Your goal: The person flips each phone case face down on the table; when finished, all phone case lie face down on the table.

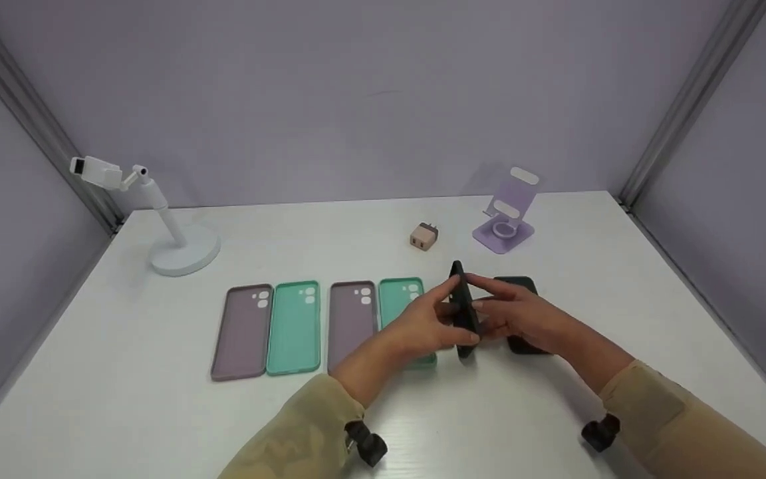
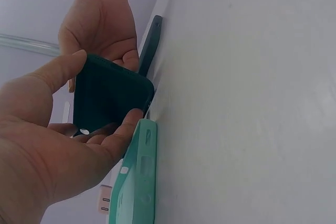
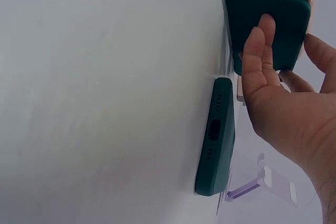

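Both hands hold a dark green phone case (image 1: pixel 464 313) on its edge, close over the table. My left hand (image 1: pixel 419 329) grips it by its rims, thumb at one corner and fingers along the opposite side. In the left wrist view its hollow inside (image 2: pixel 107 95) faces the left palm. My right hand (image 1: pixel 522 316) holds it from the other side, with fingertips on its back and another finger at its edge in the right wrist view. A second dark green case (image 3: pixel 215 135) lies flat beside it, partly hidden below the right hand.
To the left lie a purple case (image 1: pixel 243 332), a mint case (image 1: pixel 294 326), another purple case (image 1: pixel 352 319) and a mint case (image 1: pixel 396 296) partly behind the left hand. Behind stand a pink charger plug (image 1: pixel 423 237), a purple phone stand (image 1: pixel 506 213) and a white stand (image 1: pixel 183 249).
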A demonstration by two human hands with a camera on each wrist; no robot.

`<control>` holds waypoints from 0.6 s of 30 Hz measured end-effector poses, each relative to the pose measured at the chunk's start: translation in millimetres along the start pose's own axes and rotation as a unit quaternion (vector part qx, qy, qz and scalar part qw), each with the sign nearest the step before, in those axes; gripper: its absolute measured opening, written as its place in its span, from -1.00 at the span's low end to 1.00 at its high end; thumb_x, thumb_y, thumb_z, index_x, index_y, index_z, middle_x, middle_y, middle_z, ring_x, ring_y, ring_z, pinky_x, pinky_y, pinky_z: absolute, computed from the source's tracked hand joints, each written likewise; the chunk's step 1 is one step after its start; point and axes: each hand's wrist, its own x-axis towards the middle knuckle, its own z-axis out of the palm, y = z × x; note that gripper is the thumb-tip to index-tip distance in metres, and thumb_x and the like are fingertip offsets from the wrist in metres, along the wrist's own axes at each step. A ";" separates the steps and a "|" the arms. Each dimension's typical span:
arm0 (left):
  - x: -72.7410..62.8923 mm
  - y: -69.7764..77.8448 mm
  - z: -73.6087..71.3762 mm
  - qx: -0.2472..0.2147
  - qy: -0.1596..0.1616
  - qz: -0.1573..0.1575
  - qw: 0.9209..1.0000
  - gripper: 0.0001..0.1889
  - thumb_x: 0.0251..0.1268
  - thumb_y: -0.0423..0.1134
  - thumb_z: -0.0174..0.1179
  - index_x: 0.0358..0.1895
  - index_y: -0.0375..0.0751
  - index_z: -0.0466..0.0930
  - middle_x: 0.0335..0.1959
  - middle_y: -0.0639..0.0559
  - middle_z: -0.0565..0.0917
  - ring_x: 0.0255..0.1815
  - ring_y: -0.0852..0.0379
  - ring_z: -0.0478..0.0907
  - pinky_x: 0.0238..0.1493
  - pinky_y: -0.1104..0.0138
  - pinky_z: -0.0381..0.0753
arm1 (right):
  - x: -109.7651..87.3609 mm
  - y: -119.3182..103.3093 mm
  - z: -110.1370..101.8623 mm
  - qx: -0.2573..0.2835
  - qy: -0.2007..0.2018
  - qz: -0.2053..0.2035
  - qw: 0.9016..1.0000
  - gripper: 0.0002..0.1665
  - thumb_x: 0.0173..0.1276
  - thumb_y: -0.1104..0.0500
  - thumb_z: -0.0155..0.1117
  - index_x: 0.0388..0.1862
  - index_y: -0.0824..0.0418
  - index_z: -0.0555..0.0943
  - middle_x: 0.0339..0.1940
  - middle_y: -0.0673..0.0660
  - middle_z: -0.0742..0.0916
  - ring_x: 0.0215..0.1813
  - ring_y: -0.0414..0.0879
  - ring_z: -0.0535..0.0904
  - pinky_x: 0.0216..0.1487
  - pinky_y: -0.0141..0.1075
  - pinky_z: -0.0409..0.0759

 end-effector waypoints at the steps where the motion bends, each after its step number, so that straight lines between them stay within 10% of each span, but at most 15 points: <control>1: -0.2 0.3 -0.5 -0.006 -0.003 -0.002 1.000 0.12 0.21 -0.33 0.56 0.75 0.16 0.03 0.48 -0.18 0.52 0.39 -0.12 0.54 0.18 0.08 0.67 | -0.4 -0.3 -0.5 -0.003 0.001 0.003 1.000 -0.15 0.66 0.03 0.24 0.78 -0.04 0.12 0.47 0.37 0.56 0.12 0.13 0.75 0.20 -0.04 0.67; 9: 2.2 3.1 -2.9 -0.090 -0.006 -0.003 0.996 -0.15 0.50 -0.32 0.33 0.73 0.09 0.10 0.30 -0.23 0.62 0.16 -0.10 0.72 0.19 0.01 0.68 | 0.1 -1.0 -0.7 -0.026 0.012 -0.001 1.000 -0.21 0.66 0.05 0.24 0.75 -0.02 0.20 0.39 0.28 0.62 0.12 0.08 0.74 0.13 -0.10 0.69; 18: 4.5 1.5 2.4 -0.080 0.053 -0.017 0.995 -0.30 0.65 -0.26 0.16 0.72 0.07 0.12 0.01 -0.11 0.77 -0.04 -0.04 0.78 0.07 0.07 0.73 | 3.2 2.3 3.1 -0.056 0.007 -0.022 0.998 -0.22 0.66 0.04 0.24 0.74 0.00 0.22 0.35 0.30 0.65 0.04 0.09 0.77 0.02 -0.12 0.73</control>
